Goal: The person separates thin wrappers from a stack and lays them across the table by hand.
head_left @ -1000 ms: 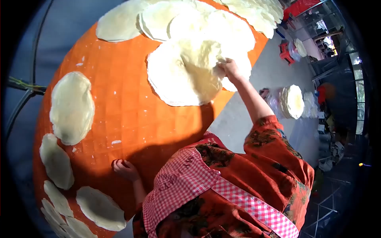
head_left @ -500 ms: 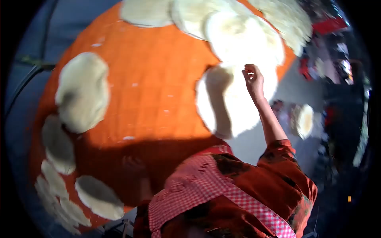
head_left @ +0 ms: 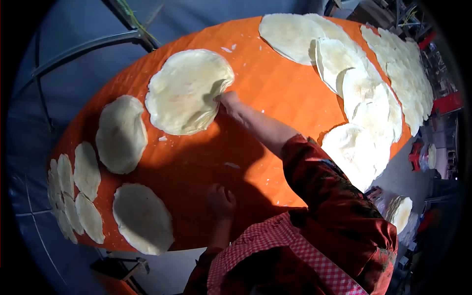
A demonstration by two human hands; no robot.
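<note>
My right hand (head_left: 227,102) reaches across the orange-covered table (head_left: 275,93) and pinches the right edge of a large round flatbread (head_left: 183,96). That edge is bent up and creased where the fingers hold it; the rest of the bread lies on the cover. In the shadow near my body, my left hand (head_left: 222,200) is curled by the table surface, with no bread visible in it. Closest to it on the left lies another flatbread (head_left: 142,216), flat and apart from the hand. One more flatbread (head_left: 121,133) lies beyond that.
Overlapping flatbreads (head_left: 361,91) run along the table's right side, past a dense layer of pale sheets (head_left: 400,73). Several smaller-looking rounds (head_left: 88,219) sit at the far left. A stack of breads (head_left: 399,214) stands off the table at right. Metal bars (head_left: 83,48) rise behind the left edge.
My right hand has moved from the breads on the right to the large flatbread on the left and gripped its edge. The view has turned left.
</note>
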